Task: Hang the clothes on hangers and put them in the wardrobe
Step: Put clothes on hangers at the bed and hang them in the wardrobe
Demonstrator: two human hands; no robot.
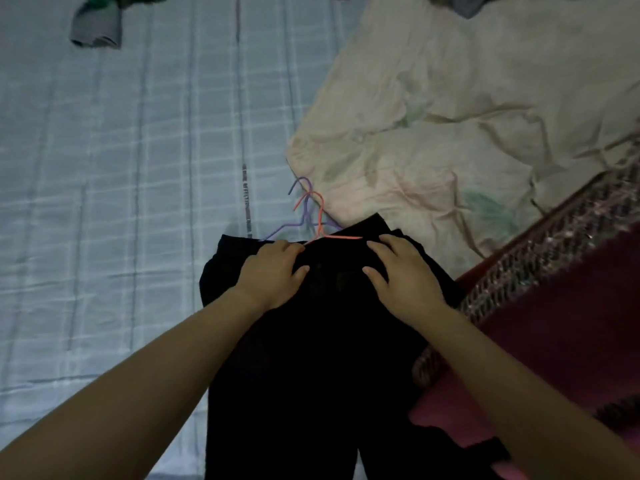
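Black garment (311,358): lies flat on the bed (121,168), lower centre of frame, top edge away from me. Orange hanger (321,216) sits at that top edge, hook pointing up-frame, arms partly under the cloth. Purple hanger (305,206) lies just behind it, overlapping.

Hands: right hand (401,275) palm-down, fingers straight, pressing the garment near its top edge. Left hand (273,275) also on the cloth, fingertips at the edge beside the orange arm; cannot tell whether they pinch.

Step, as I judge it: seating the garment on the orange hanger; not yet lifted.

Next: check both arms are inside, take the orange hook alone so the purple one stays, carry to the wardrobe (not in view).

Surroundings: cream quilt (450,116) upper right, maroon cloth (554,323) at right, more clothes (97,26) upper left.
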